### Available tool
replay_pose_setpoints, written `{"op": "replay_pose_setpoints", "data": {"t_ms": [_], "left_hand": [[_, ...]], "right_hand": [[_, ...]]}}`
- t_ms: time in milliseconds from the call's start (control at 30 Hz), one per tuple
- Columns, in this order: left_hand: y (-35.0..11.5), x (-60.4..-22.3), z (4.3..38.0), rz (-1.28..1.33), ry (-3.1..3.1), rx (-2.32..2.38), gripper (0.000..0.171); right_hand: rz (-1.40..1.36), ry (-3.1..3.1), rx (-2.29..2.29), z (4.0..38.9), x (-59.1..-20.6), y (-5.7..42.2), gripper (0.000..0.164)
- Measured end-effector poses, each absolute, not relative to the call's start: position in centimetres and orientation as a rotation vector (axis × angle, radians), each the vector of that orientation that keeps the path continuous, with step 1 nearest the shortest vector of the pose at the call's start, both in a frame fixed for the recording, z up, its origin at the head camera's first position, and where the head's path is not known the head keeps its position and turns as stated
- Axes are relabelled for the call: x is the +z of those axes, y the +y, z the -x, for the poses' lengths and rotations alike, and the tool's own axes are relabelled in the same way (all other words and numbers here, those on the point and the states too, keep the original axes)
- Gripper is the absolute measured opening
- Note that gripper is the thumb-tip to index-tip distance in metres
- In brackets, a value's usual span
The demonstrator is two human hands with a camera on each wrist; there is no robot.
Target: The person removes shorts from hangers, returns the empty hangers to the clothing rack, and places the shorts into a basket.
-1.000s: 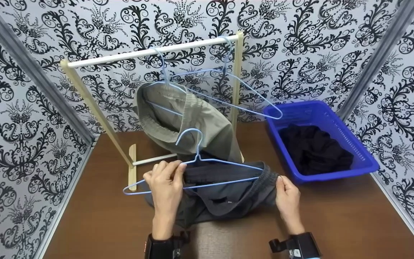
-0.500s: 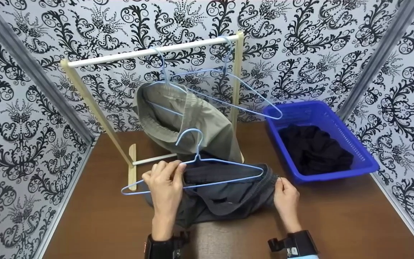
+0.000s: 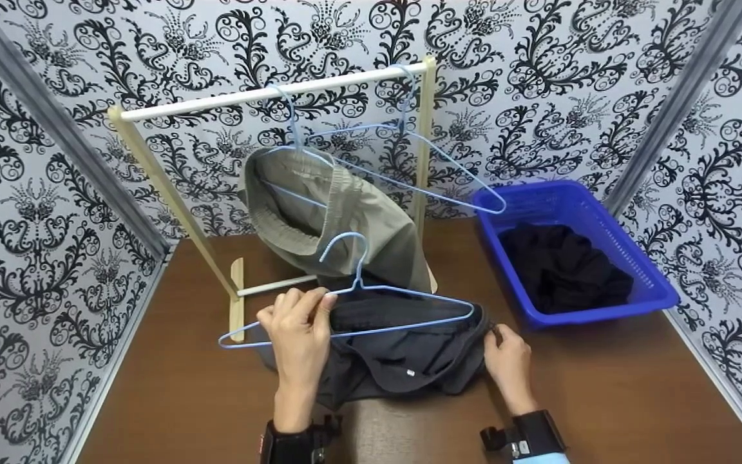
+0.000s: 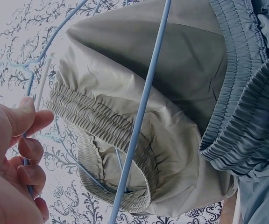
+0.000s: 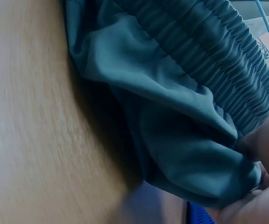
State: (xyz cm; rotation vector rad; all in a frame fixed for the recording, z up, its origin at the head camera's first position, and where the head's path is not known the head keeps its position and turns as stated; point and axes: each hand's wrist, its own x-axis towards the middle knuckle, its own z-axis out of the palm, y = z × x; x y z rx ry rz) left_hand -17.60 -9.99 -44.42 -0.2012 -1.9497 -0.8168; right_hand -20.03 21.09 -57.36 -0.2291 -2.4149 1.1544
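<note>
In the head view my left hand (image 3: pixel 297 328) grips a blue wire hanger (image 3: pixel 359 274) by its left shoulder, hook upward. The left wrist view shows the fingers (image 4: pixel 31 149) curled round the wire. Dark grey elastic-waist pants (image 3: pixel 397 361) lie bunched on the table, waist opening facing up, behind and below the hanger. My right hand (image 3: pixel 508 357) pinches the right edge of their gathered waistband (image 5: pixel 228 60) between thumb and fingers. The hanger's right end shows whole, just inside that edge. A small white label shows on the pants.
Behind stands a wooden rack with a white rail (image 3: pixel 216 103). Beige pants (image 3: pixel 377 219) hang from it on one blue hanger, and a bare blue hanger (image 3: pixel 455 161) hangs beside them. A blue basket (image 3: pixel 657 299) holding black cloth (image 3: pixel 564 267) sits at right. Patterned walls enclose the table.
My right hand has moved left and slightly down with the waistband edge. The hanger's right tip, earlier covered by the waistband, now shows in front of the cloth. The left hand barely moved.
</note>
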Motion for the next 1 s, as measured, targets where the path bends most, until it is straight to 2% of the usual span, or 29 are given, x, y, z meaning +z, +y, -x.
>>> {"op": "replay_pose_setpoints", "data": {"t_ms": [133, 267, 533, 1000], "left_hand": [[-9.8, -44.4, 17.6, 0.204, -1.955, -0.813, 0.013], [-9.6, -44.3, 17.6, 0.213, -1.958, -0.802, 0.012], [-9.3, -44.5, 17.6, 0.235, -1.954, -0.800, 0.011], [-8.8, -44.7, 17.4, 0.258, -1.980, -0.806, 0.010]], "right_hand": [[0.264, -2.506, 1.166, 19.9, -57.1, 21.5, 0.012], [0.257, -2.571, 1.169, 19.7, -56.7, 21.8, 0.022], [0.181, -2.588, 1.164, 19.7, -56.1, 22.0, 0.032], [0.052, -2.386, 1.186, 19.3, -54.1, 21.6, 0.027]]}}
